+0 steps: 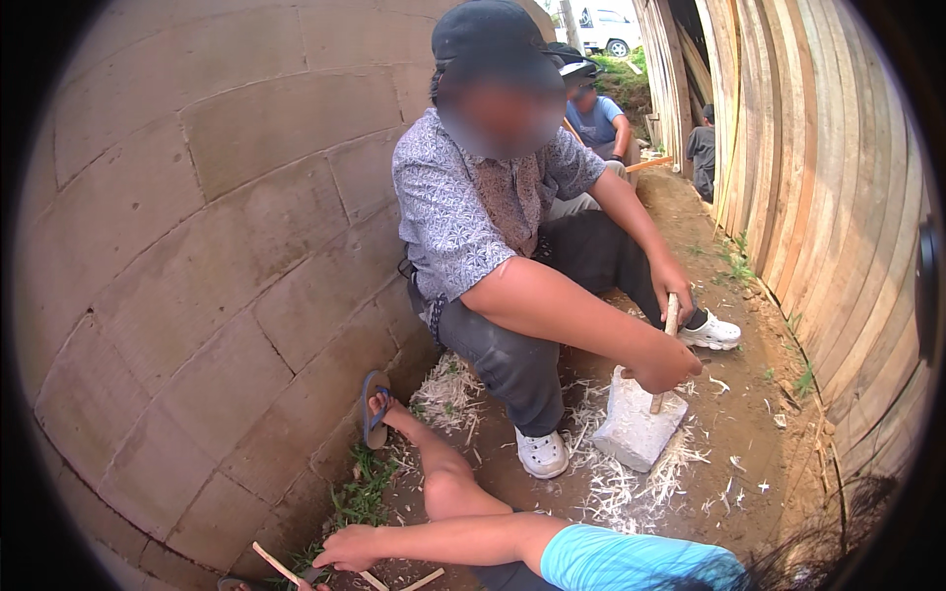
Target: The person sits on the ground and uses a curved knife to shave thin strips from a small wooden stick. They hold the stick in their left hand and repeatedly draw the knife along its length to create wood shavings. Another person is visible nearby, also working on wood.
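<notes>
From the lower right my arm in a light blue sleeve reaches left, and my right hand has its fingers bent downward around something that I cannot make out. A dark edge shows beneath those fingers. Just below, only the fingers of my left hand show at the picture's rim, closed on the end of a thin pale stick. This stick points up and left toward the block wall. Two more pale wooden pieces lie by my right hand, one of them a short stick. My bare leg stretches beyond the arm.
A seated co-worker holds a wooden stick upright on a pale stone block. Wood shavings litter the ground. A block wall rises left, a plank wall right. Another person sits farther back.
</notes>
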A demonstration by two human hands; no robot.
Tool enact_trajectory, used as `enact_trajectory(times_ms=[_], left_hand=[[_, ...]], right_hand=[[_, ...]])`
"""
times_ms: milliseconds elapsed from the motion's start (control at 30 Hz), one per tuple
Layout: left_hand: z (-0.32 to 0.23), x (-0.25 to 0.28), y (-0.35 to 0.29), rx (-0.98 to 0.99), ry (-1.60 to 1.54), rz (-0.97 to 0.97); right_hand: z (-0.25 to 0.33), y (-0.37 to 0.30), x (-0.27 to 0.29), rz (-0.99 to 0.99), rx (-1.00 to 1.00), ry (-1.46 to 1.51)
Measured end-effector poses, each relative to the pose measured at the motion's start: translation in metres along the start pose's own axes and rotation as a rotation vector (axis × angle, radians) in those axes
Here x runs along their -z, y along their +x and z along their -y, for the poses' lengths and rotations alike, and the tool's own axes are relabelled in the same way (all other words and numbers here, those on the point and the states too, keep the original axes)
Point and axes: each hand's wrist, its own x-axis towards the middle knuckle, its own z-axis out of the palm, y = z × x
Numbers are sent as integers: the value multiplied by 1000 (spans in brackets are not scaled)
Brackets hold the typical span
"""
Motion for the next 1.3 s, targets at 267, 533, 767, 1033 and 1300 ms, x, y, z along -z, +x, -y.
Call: enact_trajectory(times_ms=[267, 533, 767, 1033, 1300], left_hand=[[8, -2, 9, 32, -89, 25], [17, 18, 26, 97, -212, 80], [15, 13, 26, 49, -147, 13], [18, 15, 24, 29, -122, -32], [21, 15, 21, 12, -114, -66]], right_hand=[[4, 1, 2, 19, 17, 8], [2, 6, -5, 49, 15, 4], [-6, 7, -2, 286, -193, -39], [-13, 0, 2, 277, -288, -34], [-25, 2, -13, 87, -181, 38]])
